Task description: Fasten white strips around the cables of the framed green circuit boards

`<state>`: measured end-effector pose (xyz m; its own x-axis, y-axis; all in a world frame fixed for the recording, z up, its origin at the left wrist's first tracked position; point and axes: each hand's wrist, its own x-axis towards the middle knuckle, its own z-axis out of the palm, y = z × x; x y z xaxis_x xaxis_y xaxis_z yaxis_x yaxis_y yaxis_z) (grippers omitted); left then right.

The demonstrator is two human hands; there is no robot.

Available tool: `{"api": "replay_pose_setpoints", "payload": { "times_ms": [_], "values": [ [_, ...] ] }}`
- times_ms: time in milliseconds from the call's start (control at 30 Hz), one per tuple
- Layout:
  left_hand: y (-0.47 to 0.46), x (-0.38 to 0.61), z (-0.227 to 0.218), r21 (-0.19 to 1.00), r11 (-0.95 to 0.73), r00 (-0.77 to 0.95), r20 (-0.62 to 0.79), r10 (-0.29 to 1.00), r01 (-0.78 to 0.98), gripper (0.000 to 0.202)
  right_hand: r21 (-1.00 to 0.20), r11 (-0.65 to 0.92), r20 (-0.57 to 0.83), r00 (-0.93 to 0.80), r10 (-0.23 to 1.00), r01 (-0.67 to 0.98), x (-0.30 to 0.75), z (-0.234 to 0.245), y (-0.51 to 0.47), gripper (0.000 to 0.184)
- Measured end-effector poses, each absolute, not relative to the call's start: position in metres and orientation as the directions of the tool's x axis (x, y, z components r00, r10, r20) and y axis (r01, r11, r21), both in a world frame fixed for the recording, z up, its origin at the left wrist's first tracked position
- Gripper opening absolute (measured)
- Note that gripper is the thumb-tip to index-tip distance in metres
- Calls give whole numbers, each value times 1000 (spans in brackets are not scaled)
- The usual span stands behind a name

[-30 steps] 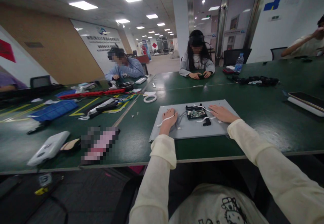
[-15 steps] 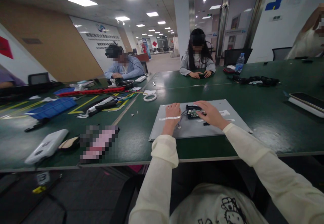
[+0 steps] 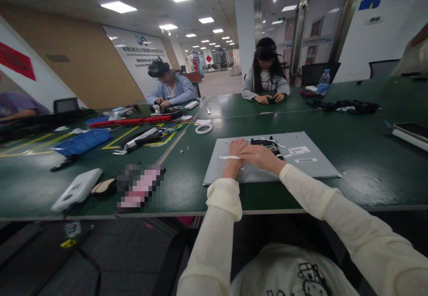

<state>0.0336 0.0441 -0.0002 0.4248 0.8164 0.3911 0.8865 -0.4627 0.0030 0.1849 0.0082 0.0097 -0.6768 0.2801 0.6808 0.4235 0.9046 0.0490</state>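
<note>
Head view of panel (image 3: 310, 166): looks thin, stiff, light; best lifted by edges, clear of fragile board (image 3: 267, 143) at far side. Pressed by flat, open left hand (image 3: 236, 151); impossible to tell grip of right hand (image 3: 260, 155).

Right hand (image 3: 259, 157) crossed leftward over circuit board (image 3: 267, 143), now touching left hand (image 3: 236, 151) by white tape strip (image 3: 229, 157).

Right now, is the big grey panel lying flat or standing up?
Lying flat: the grey panel rests on the green table, and the left hand and right hand both sit on top of it.
</note>
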Motion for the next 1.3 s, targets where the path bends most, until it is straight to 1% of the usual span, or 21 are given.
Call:
{"api": "replay_pose_setpoints", "payload": {
  "times_ms": [133,200,267,300,367,433,500,533,600,667,733,800,833,900,967,1067,1300],
  "values": [
    [41,33,2,44,-470,414,406,815,882,26,-9,898,728,-613,307,440,192,6,6,24],
    [40,33,4,80,-445,368,445,817,892,26,-35,884,775,-546,319,466,196,5,8,24],
    [41,31,6,147,-413,298,488,821,899,25,-92,851,819,-447,359,516,201,5,11,24],
    [41,31,6,207,-391,244,506,827,897,24,-129,828,830,-398,391,546,204,4,12,23],
    [44,29,8,391,-340,107,508,855,855,25,-195,777,825,-328,460,599,210,3,16,23],
    [47,28,11,621,-280,-22,432,902,732,33,-230,738,802,-306,513,635,215,1,18,23],
    [50,27,13,806,-221,-60,302,951,550,45,-236,716,776,-316,546,657,217,-1,19,23],
    [50,26,15,865,-189,-57,242,969,465,50,-232,709,762,-328,558,666,217,-2,19,23],
    [51,26,16,919,-149,-48,178,983,365,55,-211,701,732,-366,575,681,215,-3,19,22],
    [51,25,15,903,-159,-49,194,980,399,50,-182,706,696,-417,584,685,211,-5,18,23],
    [50,25,12,815,-192,-44,256,966,546,36,-159,719,662,-467,586,677,208,-6,16,23],
    [49,25,8,651,-197,-27,317,948,733,24,-145,735,635,-507,582,662,205,-8,16,22],
    [48,25,6,553,-186,-14,338,941,812,21,-139,743,624,-524,579,655,204,-9,16,21],
    [46,26,3,365,-158,18,359,933,918,22,-125,755,602,-556,573,644,204,-12,16,20],
    [44,26,2,234,-143,52,356,933,962,25,-111,765,577,-586,570,635,203,-14,17,21],
    [44,25,2,150,-151,91,346,934,977,29,-93,782,541,-628,559,616,202,-16,17,24],
    [46,21,0,81,-204,167,326,930,976,29,-87,841,532,-689,492,533,199,-19,16,25]
  ]
}}
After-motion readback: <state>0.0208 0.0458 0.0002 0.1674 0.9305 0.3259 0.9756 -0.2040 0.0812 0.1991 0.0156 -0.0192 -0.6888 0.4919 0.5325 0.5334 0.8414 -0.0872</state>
